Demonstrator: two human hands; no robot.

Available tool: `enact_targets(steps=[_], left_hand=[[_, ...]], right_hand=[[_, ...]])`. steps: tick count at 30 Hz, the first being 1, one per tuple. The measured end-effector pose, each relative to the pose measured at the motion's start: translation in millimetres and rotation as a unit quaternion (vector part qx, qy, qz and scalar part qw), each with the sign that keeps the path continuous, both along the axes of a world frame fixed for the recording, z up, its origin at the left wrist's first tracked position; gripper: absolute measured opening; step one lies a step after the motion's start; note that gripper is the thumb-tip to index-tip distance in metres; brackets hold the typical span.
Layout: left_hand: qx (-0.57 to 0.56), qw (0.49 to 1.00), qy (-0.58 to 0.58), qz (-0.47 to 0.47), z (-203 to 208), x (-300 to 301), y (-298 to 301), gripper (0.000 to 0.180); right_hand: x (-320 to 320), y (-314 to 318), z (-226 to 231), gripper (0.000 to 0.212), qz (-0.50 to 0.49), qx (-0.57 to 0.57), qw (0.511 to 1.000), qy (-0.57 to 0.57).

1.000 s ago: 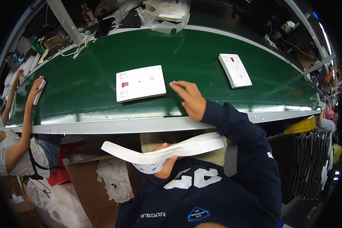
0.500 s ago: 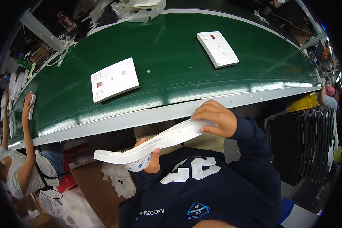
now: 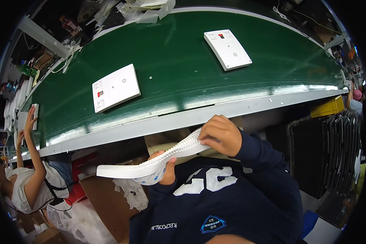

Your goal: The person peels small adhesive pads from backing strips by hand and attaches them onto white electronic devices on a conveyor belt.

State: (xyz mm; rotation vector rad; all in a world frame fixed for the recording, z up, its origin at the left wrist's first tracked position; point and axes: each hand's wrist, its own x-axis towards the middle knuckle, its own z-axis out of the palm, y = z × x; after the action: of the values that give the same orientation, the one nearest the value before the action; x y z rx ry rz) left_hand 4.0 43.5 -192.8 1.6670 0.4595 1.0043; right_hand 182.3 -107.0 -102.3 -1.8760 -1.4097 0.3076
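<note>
A long white bendy strip (image 3: 150, 167) with closely ridged edges spans my two hands in front of my chest, its far left end hanging free. My left hand (image 3: 166, 173) is closed around its middle, thumb on the near side. Beside that palm hangs a white piece with blue print (image 3: 152, 177), possibly adhesive backing. My right hand (image 3: 223, 134) pinches the strip's right end, which its fingers partly hide. On the green conveyor belt (image 3: 175, 61) beyond lie two flat white panels, the left panel (image 3: 116, 88) and the right panel (image 3: 227, 49), each with a small red patch.
A grey metal rail (image 3: 166, 123) edges the belt. To the left, a co-worker's hand (image 3: 31, 118) touches a white panel. A cardboard box (image 3: 105, 203) with white scraps stands low left. At right are stacked black sheets (image 3: 325, 150) and a yellow bin (image 3: 327, 106).
My right hand has come a little left and nearer my left hand, so the strip bends more steeply at its right. Both panels have shifted slightly left in view. The co-worker's hands have moved.
</note>
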Motion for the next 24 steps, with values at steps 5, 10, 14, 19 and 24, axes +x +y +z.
enact_targets(steps=[5,10,14,19,24], left_hand=[[-0.001,1.0,-0.007,0.016,-3.7,0.3,2.4,0.05],[0.003,1.0,-0.014,0.025,-5.6,1.7,2.7,0.053],[-0.007,1.0,0.0,0.019,-5.3,-0.4,2.1,0.053],[0.004,1.0,0.006,0.025,-9.4,-1.5,-0.3,0.052],[-0.001,1.0,-0.011,0.007,-5.6,-0.2,0.9,0.051]], right_hand=[[-11.7,0.8,-3.9,0.027,-0.055,0.031,0.998,0.008],[-27.3,1.3,-2.1,0.028,-0.109,0.046,0.993,-0.027],[-39.9,-0.6,-6.6,0.028,-0.12,0.056,0.99,-0.047],[-43.3,-3.4,-14.7,0.03,-0.116,0.055,0.991,-0.029],[-45.9,0.6,-8.8,0.031,-0.165,0.036,0.986,-0.01]])
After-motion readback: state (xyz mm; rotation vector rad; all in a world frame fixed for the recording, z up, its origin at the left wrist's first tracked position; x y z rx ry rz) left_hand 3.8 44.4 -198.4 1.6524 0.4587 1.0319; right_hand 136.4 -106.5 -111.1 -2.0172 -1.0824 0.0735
